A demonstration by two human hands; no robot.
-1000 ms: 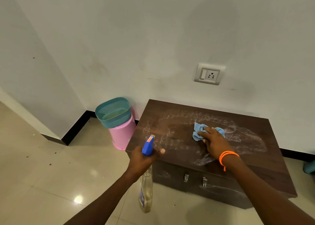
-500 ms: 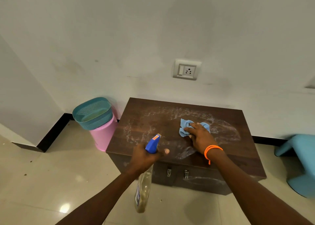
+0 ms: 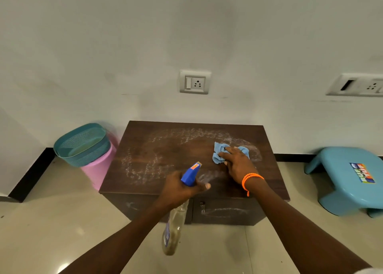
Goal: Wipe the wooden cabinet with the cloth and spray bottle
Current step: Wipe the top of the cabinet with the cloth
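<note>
- Head view, far left of the left hand: a teal basket [image 3: 81, 144] sits tilted on top of a pink bin [image 3: 97, 168], just beside the cabinet [image 3: 165, 155].
- Left hand [image 3: 178, 190] is curled round the neck of the spray bottle [image 3: 174, 228]; its blue nozzle points ahead over the cabinet's front edge and the clear body hangs below the hand.
- White streaks cover the cabinet top ahead of both hands.
- Right hand [image 3: 238, 163], with an orange band [image 3: 251, 177] at the wrist, presses the blue cloth [image 3: 219, 152] flat onto the top with straight fingers.
- Wall socket [image 3: 194, 82] is above.
- Well right of the right hand, a blue stool [image 3: 348, 178] stands on the floor.
</note>
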